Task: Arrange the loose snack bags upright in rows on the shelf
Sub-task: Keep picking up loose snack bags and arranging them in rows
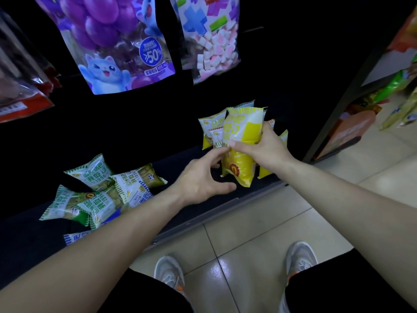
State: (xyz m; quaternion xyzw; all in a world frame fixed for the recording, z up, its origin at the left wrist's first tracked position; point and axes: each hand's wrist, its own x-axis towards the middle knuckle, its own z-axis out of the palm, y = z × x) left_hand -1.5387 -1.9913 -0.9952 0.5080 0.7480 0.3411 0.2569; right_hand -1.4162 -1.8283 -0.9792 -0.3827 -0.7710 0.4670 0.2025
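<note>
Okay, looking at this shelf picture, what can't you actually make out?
Head view:
- Yellow bags behind the front yellow bag: count hidden by it and the right hand.
- Left hand: grip or just touch, unclear behind its own knuckles.
- Blue-striped bag: mostly covered by the left forearm.
- Purple bag: top cut by the frame edge.
- Shelf: back too dark.

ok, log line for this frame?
right hand: grips yellow plastic snack bag | left hand: spread, beside it | green plastic snack bags: lying loose on shelf
</note>
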